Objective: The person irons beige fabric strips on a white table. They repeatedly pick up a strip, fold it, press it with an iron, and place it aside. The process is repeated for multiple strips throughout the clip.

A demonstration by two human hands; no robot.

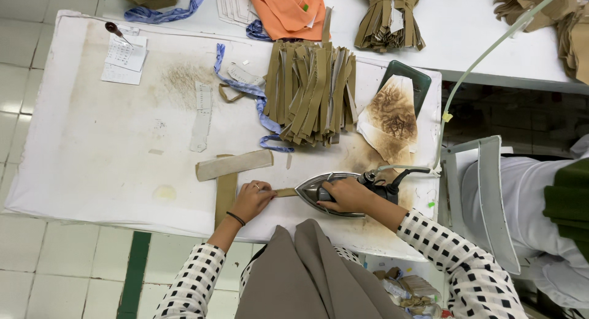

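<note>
My right hand grips the handle of a steel iron that rests flat on the white padded table, its nose pointing left. A narrow tan fabric strip runs out from under the iron's tip. My left hand presses that strip flat with the fingers, just left of the iron. Further left lie a folded tan strip and another strip hanging toward the table's near edge.
A pile of tan strips sits behind the iron, tied with blue cloth ties. A scorched iron rest is at right. Paper slips, orange cloth and more bundles lie at the back. The iron's hose rises rightward.
</note>
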